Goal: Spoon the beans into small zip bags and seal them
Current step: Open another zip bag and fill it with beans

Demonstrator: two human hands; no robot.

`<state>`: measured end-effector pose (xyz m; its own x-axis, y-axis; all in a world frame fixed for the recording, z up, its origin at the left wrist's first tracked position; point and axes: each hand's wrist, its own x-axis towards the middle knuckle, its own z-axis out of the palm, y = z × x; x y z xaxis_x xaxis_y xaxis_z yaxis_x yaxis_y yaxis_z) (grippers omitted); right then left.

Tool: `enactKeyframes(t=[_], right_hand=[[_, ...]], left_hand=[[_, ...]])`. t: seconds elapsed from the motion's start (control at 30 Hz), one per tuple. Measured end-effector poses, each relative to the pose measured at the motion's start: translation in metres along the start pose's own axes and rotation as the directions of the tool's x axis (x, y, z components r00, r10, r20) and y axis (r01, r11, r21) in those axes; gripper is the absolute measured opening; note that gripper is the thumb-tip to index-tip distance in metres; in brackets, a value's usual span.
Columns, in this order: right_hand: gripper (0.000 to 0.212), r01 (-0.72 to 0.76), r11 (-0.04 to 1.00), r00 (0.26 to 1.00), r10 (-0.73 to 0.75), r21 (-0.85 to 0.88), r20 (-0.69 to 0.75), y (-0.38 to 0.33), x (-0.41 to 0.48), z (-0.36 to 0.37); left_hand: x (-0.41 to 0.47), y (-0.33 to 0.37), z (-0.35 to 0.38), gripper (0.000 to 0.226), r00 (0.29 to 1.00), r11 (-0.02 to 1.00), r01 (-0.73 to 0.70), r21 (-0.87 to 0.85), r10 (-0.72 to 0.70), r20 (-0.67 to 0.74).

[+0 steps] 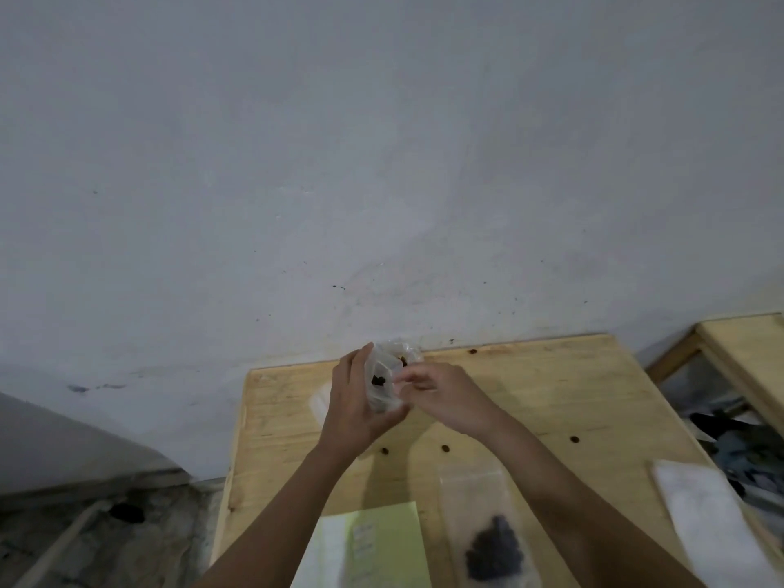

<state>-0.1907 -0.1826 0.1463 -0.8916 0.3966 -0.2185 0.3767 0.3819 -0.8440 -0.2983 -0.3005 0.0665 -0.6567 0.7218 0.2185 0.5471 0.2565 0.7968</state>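
Grey-white plaster wall point(382, 163) across most of the view, marked with small dark specks and smudges. Below it, pale wooden bench point(551, 396), standing against the wall.

Held up in the air over the far part of the bench: small zip bag point(384, 375), clear, roughly upright, with a few dark beans point(377, 380) inside. Gripped from the left side by the left hand point(352, 409), fingers and thumb curled round the plastic. Pinched at its right edge by the fingertips of the right hand point(445, 396), other fingers curled in. Both hands close together, both clamped on this same bag; bare forearms reaching in from the lower edge.

Scattered on the bare wood, several loose beans point(385, 451): one below the left wrist, one near it to the right, one well apart further right, one by the wall.

Lying flat on the near part of the bench, between the forearms: second clear bag point(488, 536) with a dark heap of beans in its lower half. Sealed or not, cannot tell. Just beside it on the left, pale green sheet point(382, 541) with a small printed label point(364, 541); writing too blurred to read. Near the right edge, white flat packet point(712, 524), plain, with nothing legible.

At the far right, apart, second wooden bench point(742, 345), dark blurred things under it. At lower left, grey floor point(106, 545).
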Motion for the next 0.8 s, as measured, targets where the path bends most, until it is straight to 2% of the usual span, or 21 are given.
enactKeyframes(t=[0.07, 0.17, 0.2, 0.27, 0.33, 0.4, 0.47, 0.6, 0.67, 0.8], right_hand=[[0.019, 0.019, 0.992, 1.0, -0.019, -0.121, 0.0, -0.006, 0.0, 0.002], [0.014, 0.025, 0.989, 0.99, -0.045, -0.147, -0.135, -0.003, 0.003, 0.0], [0.015, 0.023, 0.988, 0.982, -0.051, -0.154, -0.181, -0.001, 0.004, -0.003], [0.014, 0.031, 0.984, 0.96, -0.077, -0.174, -0.271, 0.004, 0.006, -0.01], [0.01, 0.062, 0.987, 0.927, -0.113, -0.15, -0.359, 0.004, 0.005, -0.017], [0.009, 0.113, 0.99, 0.891, -0.136, -0.079, -0.433, 0.003, 0.005, -0.023], [0.01, 0.179, 0.984, 0.864, -0.164, -0.014, -0.476, 0.001, 0.006, -0.025], [0.012, 0.254, 0.962, 0.862, -0.177, 0.101, -0.475, -0.004, 0.005, -0.025], [0.024, 0.25, 0.954, 0.886, -0.155, 0.168, -0.436, -0.005, 0.004, -0.027], [0.026, 0.225, 0.962, 0.889, -0.139, 0.152, -0.437, -0.007, 0.003, -0.029]], left_hand=[[0.001, 0.008, 0.001, 0.101, 0.999, 0.999, -0.041, -0.027, 0.042, 0.01], [0.003, 0.016, 0.0, 0.11, 0.995, 0.995, -0.097, -0.008, 0.097, -0.002], [0.003, 0.018, -0.002, 0.112, 0.997, 0.996, -0.08, -0.025, 0.08, 0.012], [0.002, 0.023, -0.009, 0.11, 0.997, 0.989, 0.05, -0.143, -0.042, 0.058], [0.005, 0.025, -0.014, 0.084, 0.993, 0.962, 0.119, -0.247, -0.11, 0.051], [0.009, 0.03, -0.018, 0.044, 0.992, 0.923, 0.11, -0.37, -0.123, -0.012], [0.014, 0.038, -0.023, 0.026, 0.985, 0.857, 0.107, -0.504, -0.161, -0.064], [0.026, 0.049, -0.028, 0.02, 0.973, 0.776, 0.123, -0.618, -0.216, -0.078], [0.031, 0.053, -0.032, 0.019, 0.969, 0.74, 0.107, -0.664, -0.228, -0.098], [0.031, 0.062, -0.035, 0.016, 0.976, 0.718, 0.079, -0.692, -0.198, -0.094]])
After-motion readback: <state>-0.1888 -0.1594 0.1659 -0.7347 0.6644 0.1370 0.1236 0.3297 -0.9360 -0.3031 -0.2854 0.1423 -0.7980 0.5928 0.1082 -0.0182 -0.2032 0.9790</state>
